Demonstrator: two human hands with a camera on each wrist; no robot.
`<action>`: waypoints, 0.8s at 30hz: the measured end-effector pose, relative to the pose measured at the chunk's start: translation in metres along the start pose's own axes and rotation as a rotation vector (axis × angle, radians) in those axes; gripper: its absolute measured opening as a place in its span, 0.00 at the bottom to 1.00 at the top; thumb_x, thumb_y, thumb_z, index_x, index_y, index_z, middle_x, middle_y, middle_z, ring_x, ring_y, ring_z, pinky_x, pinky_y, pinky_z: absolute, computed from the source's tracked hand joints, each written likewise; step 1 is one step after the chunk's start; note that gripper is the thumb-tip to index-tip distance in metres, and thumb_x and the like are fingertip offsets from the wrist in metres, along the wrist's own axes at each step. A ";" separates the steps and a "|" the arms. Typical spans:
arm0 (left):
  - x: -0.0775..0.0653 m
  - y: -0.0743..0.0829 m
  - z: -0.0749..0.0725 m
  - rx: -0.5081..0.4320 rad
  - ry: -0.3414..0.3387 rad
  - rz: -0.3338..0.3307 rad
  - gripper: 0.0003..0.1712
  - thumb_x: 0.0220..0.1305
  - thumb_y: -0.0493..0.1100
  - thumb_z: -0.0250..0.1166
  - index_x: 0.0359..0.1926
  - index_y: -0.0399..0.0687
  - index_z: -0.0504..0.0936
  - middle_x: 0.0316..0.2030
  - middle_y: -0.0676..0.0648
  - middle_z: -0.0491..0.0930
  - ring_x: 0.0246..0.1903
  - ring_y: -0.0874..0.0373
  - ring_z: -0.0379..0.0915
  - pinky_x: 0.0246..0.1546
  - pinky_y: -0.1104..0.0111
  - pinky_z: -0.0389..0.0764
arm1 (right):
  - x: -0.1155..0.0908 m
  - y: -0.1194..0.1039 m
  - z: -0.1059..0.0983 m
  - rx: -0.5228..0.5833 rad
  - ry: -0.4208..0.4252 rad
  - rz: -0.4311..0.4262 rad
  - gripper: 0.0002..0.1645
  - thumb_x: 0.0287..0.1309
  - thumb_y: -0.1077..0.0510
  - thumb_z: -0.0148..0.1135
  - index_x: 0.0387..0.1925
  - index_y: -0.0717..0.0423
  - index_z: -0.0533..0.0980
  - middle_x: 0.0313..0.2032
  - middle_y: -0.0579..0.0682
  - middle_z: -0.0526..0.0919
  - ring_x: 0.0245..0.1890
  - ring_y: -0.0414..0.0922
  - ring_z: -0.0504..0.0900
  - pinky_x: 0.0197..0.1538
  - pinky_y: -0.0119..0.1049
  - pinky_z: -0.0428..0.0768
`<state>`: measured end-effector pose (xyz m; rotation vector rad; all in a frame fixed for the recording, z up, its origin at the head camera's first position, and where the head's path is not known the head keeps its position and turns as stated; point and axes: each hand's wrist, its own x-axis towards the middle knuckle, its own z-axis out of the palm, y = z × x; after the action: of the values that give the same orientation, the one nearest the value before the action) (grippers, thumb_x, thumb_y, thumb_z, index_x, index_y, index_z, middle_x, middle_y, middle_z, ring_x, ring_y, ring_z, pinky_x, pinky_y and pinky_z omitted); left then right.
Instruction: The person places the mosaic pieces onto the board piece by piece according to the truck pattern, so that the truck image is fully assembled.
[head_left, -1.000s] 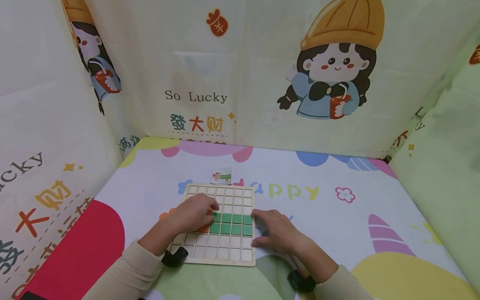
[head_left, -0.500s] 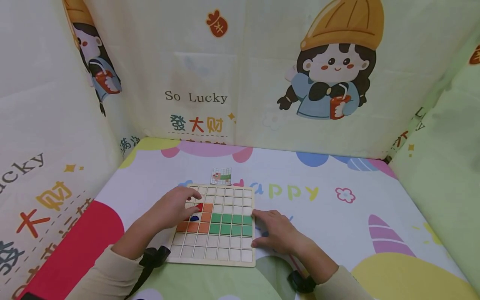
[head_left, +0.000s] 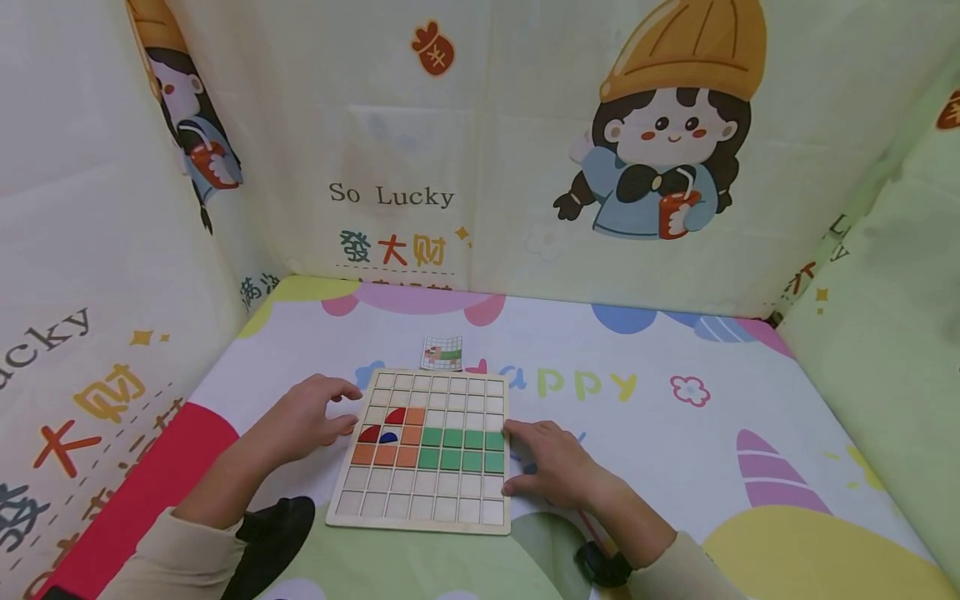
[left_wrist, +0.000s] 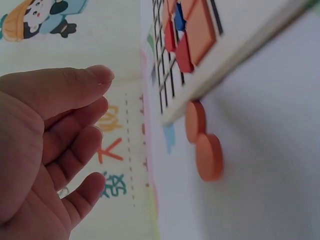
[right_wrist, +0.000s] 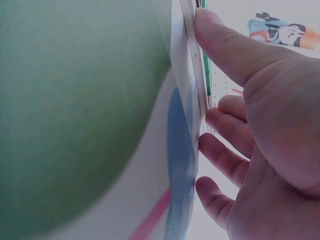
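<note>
On the table lies a wooden grid board (head_left: 436,506) holding green square tiles (head_left: 453,438), orange tiles (head_left: 407,456), two red curved pieces (head_left: 395,416) and a blue half-round piece (head_left: 387,437). My left hand (head_left: 303,421) hovers just off the board's left edge, fingers loosely bent and nothing between them. Two round orange pieces (left_wrist: 209,157) lie beside the board in the left wrist view; in the head view that hand hides them. With thumb and fingertips, my right hand (head_left: 558,462) touches the board's right edge, its fingers spread.
Behind the board is a small picture card (head_left: 442,352) with a grid pattern in green and orange. A patterned cloth (head_left: 600,350) covers the table, and printed cloth walls (head_left: 525,150) enclose it at the back and sides.
My left hand has drawn back leftward from over the board, uncovering the orange, red and blue pieces. My right hand has stayed at the right edge.
</note>
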<state>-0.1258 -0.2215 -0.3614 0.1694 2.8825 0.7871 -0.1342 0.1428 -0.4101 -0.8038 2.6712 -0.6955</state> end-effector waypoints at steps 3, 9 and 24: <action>-0.003 -0.010 -0.001 0.015 0.000 -0.006 0.24 0.56 0.43 0.76 0.53 0.41 0.82 0.48 0.37 0.77 0.49 0.40 0.71 0.35 0.60 0.85 | 0.000 0.000 0.000 -0.003 0.000 -0.002 0.49 0.49 0.41 0.77 0.69 0.55 0.68 0.64 0.55 0.75 0.64 0.58 0.69 0.63 0.58 0.66; -0.007 -0.027 -0.001 0.017 0.006 0.003 0.27 0.55 0.49 0.76 0.53 0.41 0.82 0.49 0.36 0.78 0.51 0.38 0.71 0.40 0.53 0.84 | -0.001 -0.001 -0.001 0.010 -0.002 -0.003 0.49 0.50 0.42 0.77 0.69 0.56 0.68 0.64 0.55 0.75 0.64 0.58 0.69 0.63 0.59 0.66; -0.009 -0.048 0.008 0.016 -0.037 -0.062 0.25 0.52 0.45 0.77 0.49 0.39 0.82 0.46 0.38 0.79 0.48 0.39 0.71 0.37 0.55 0.85 | -0.001 0.000 0.001 0.003 0.002 -0.010 0.49 0.50 0.42 0.77 0.69 0.55 0.68 0.65 0.55 0.74 0.63 0.58 0.69 0.62 0.59 0.67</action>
<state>-0.1187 -0.2600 -0.3916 0.0952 2.8456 0.7423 -0.1334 0.1433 -0.4108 -0.8167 2.6689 -0.7035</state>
